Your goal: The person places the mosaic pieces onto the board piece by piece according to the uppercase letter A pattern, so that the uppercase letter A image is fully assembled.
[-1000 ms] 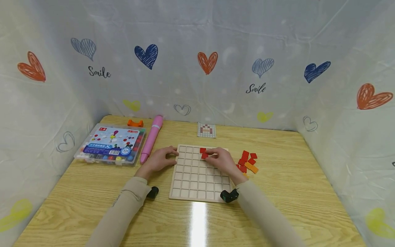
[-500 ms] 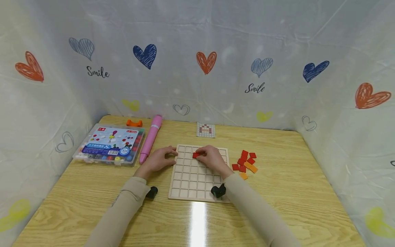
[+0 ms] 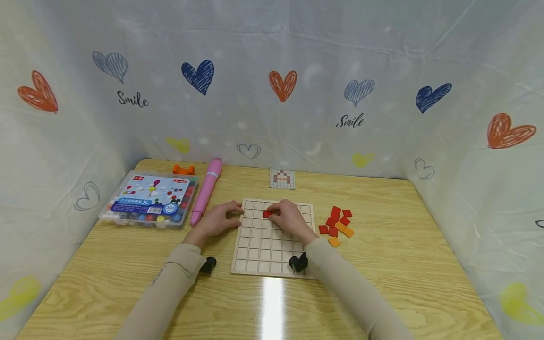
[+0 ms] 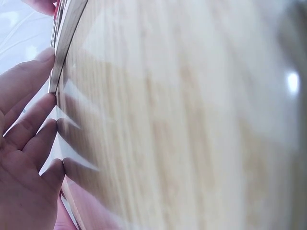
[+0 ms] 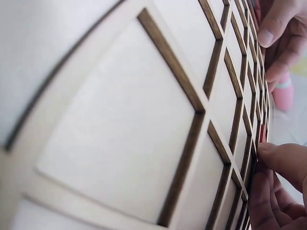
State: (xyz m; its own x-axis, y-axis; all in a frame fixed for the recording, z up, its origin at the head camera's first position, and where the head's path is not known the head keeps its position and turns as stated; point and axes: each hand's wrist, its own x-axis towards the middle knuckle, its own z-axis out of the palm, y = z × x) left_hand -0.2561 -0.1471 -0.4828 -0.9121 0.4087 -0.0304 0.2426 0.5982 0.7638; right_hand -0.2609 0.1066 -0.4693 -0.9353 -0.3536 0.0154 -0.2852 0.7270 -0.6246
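A square wooden grid board lies on the table. My right hand is over its far rows and pinches a small red square tile at a cell in the second row. In the right wrist view the tile's red edge shows at the thumb tip, low against the grid. Any tile under the right hand is hidden. My left hand touches the board's left edge with thumb and index finger. The left wrist view shows its fingers spread along that edge and the tabletop.
Loose red tiles and orange tiles lie right of the board. A printed pattern card is behind it. To the left are a pink marker-shaped tube, a clear-lidded box of molecule-model parts and an orange piece.
My right hand has shifted left with the red tile, by about one cell, and now covers the spot where another red tile showed. The left hand keeps its place.
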